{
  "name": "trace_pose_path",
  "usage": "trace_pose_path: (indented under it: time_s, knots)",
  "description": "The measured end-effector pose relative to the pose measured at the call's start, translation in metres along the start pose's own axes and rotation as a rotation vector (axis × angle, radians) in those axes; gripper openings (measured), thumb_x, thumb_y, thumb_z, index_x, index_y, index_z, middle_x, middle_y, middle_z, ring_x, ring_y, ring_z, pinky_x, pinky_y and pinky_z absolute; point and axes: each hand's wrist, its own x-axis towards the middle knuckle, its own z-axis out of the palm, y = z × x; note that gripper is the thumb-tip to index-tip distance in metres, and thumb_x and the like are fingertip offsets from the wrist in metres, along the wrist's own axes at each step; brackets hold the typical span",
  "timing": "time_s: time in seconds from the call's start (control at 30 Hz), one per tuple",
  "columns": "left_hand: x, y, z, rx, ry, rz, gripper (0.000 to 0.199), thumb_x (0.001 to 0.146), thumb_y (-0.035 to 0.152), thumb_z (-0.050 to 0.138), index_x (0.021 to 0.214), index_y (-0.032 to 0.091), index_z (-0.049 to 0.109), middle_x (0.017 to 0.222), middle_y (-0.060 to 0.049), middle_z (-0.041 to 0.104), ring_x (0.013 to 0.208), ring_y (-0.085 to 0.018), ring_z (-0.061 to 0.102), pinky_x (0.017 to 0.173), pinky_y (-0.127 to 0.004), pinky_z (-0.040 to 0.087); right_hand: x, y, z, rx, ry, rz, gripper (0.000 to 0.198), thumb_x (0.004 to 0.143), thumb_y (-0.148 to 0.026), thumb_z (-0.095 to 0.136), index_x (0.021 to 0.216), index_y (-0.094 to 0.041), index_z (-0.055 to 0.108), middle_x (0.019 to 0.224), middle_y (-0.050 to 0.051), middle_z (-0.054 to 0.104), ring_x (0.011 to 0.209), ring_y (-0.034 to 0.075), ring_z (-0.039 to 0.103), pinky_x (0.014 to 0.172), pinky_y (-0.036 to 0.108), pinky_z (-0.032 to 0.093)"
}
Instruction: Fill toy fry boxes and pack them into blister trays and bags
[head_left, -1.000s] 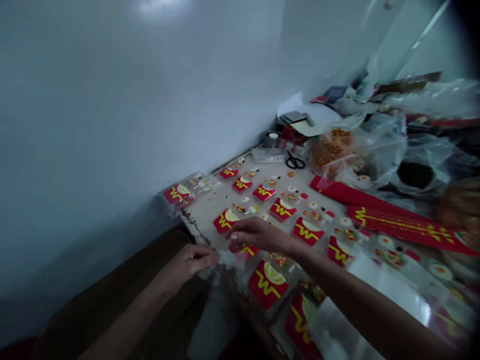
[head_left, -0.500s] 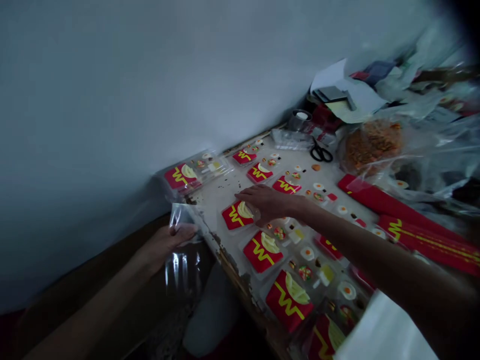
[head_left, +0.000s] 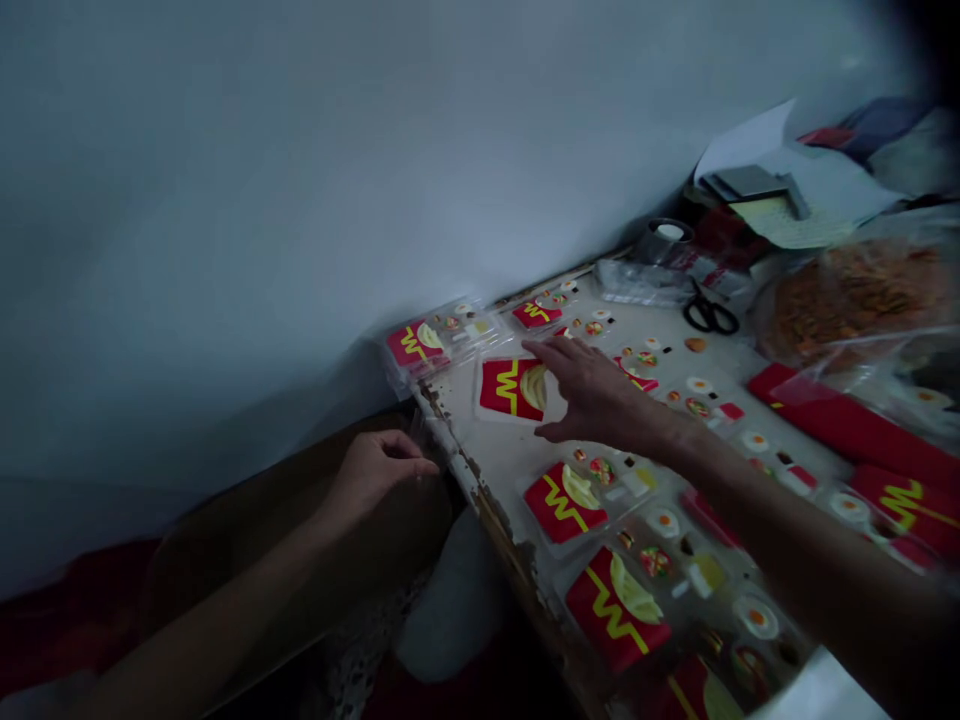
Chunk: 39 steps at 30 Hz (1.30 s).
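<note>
Right hand [head_left: 600,402], nearer, spread over right end of fries-print packet [head_left: 512,388], grip uncertain; left hand [head_left: 381,468], lower left, pinching clear plastic [head_left: 424,430].

On the table [head_left: 491,452], a packet [head_left: 510,390] lies left of the scissors [head_left: 709,312], with a bag [head_left: 862,295] right of both.

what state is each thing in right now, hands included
left hand: fingers curled, thumb drawn in; anything it holds is unclear
right hand: thumb and fingers spread about a packet's end; grip unclear
red packet at the right hand: lying flat, partly covered
corner packet: flat, in clear plastic
scissors: lying down, blades too blurred to judge
orange-filled bag: bulging
table: edge chipped
</note>
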Motion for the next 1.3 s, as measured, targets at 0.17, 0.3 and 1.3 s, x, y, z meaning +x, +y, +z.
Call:
trace_pose_path:
  time_s: [0.17,0.3,1.3]
  knots:
    - [-0.008,0.010,0.010,0.146,-0.042,0.107,0.026,0.061,0.039,0.086,0.066,0.019,0.071,0.067,-0.001,0.070,0.063,-0.015,0.059,0.059,-0.026,0.040,-0.024,-0.026,-0.019,-0.126,0.061,0.050,0.109,0.062,-0.036,0.089,0.153,-0.020,0.032,0.139,0.017,0.051,0.127,0.041,0.047,0.105,0.057,0.040]
    - [-0.015,0.016,0.016,0.204,-0.132,0.115,0.025,0.060,0.037,0.086,0.066,0.018,0.070,0.065,0.001,0.069,0.062,-0.015,0.059,0.058,-0.026,0.039,-0.035,-0.037,-0.015,-0.168,0.093,0.053,0.104,0.067,-0.037,0.086,0.153,-0.018,0.031,0.140,0.018,0.051,0.125,0.040,0.047,0.103,0.056,0.040]
    - [0.025,0.044,0.050,0.037,-0.523,0.048,0.050,0.052,0.040,0.091,0.092,0.016,0.072,0.060,0.007,0.051,0.054,-0.008,0.044,0.050,-0.021,0.029,-0.102,-0.012,-0.011,0.134,-0.274,-0.038,0.101,0.062,-0.041,0.087,0.149,-0.019,0.042,0.137,0.016,0.054,0.120,0.034,0.053,0.101,0.049,0.044]
